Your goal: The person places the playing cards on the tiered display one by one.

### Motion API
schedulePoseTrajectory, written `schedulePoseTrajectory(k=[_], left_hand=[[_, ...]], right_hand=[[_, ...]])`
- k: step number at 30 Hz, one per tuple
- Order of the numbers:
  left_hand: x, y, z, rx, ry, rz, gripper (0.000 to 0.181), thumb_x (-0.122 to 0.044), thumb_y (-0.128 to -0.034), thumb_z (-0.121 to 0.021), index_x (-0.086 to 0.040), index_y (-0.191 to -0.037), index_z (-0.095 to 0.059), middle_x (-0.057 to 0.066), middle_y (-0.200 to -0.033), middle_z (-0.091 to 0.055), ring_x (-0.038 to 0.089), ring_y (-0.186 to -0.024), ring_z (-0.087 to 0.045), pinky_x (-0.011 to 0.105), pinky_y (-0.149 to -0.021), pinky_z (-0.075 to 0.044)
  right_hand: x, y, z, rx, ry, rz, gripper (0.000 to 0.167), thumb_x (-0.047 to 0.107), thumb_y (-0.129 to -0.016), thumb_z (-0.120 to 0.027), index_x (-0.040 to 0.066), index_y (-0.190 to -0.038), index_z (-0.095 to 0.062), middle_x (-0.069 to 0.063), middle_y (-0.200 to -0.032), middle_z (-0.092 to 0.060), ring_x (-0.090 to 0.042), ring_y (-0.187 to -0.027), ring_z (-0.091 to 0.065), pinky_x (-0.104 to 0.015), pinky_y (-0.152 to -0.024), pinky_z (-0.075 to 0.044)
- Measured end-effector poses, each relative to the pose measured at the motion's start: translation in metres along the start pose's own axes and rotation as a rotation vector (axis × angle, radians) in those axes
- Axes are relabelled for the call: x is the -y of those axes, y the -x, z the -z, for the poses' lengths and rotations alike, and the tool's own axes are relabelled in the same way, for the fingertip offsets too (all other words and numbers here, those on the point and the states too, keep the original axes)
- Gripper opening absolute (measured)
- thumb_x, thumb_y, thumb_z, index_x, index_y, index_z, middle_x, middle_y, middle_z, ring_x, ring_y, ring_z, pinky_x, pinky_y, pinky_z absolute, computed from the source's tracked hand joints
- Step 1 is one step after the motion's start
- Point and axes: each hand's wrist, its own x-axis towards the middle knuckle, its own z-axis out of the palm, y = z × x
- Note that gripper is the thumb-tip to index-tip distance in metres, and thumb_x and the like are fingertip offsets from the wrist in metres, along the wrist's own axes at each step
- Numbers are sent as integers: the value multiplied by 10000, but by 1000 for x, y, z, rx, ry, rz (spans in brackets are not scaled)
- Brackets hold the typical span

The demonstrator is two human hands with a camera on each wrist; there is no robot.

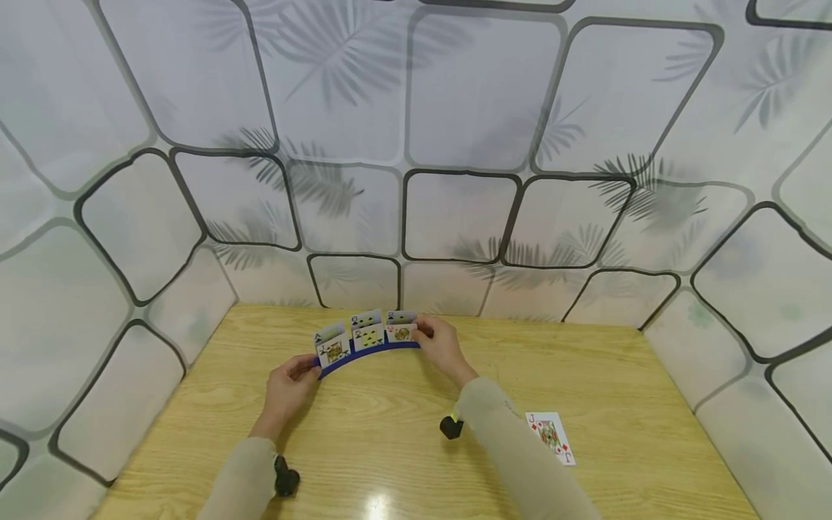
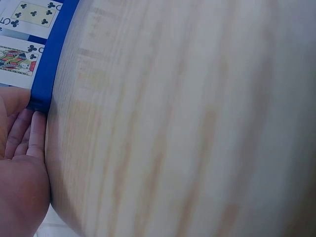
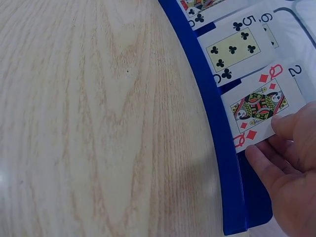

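A curved blue card holder (image 1: 364,352) stands on the table with playing cards upright in two rows. My left hand (image 1: 290,390) grips its left end, thumb on the near side in the left wrist view. At the right end, my right hand (image 1: 444,350) pinches the queen of diamonds (image 3: 259,106), thumb across its face; the fingers behind are partly hidden. Left of that card stand the five of clubs (image 3: 232,49) and a jack of clubs (image 1: 334,352). Behind the front row, the tops of other cards show, among them a six (image 3: 269,29) and a two (image 3: 296,74).
A jack of diamonds (image 1: 549,438) lies face up on the wooden table (image 1: 377,433), right of my right forearm. Patterned fabric walls (image 1: 461,217) rise at the back and both sides. A black wrist device (image 1: 286,477) sits at each sleeve.
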Motion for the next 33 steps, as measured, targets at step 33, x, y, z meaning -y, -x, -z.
schedulePoseTrajectory(k=[33], left_hand=[[-2, 2, 0, -1, 7, 5, 318, -13, -1025, -627, 75, -1328, -662, 294, -1346, -676, 382, -1235, -669, 16, -829, -457]], right_hand=[[-4, 3, -1, -35, -10, -48, 199, 67, -982, -726, -12, -1164, -735, -156, -1055, -763, -276, -972, -703, -431, -903, -599]])
